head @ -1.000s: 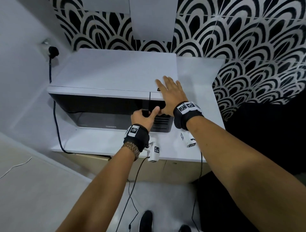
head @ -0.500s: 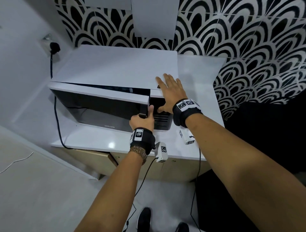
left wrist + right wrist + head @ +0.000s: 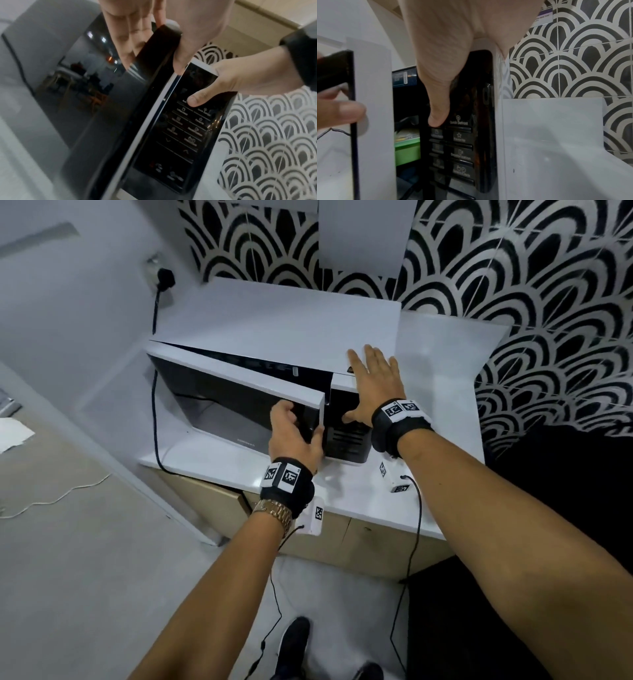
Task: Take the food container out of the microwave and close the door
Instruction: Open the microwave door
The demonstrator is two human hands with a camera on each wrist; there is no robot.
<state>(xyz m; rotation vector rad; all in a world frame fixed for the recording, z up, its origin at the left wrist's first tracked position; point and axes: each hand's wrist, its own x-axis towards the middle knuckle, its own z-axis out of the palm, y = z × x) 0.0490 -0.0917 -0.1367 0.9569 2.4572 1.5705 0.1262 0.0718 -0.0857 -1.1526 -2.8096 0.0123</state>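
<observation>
Left hand [image 3: 297, 436] grips the door [image 3: 236, 392]; right hand [image 3: 373, 386], fingers flat, braces the microwave [image 3: 274, 326], which could slide if released.

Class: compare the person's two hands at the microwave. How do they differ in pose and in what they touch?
The left hand curls round the edge of the door; the right hand lies flat on the microwave top. The left thumb is on the door's edge; the right thumb presses the control panel. Both wear black wristbands.
</observation>
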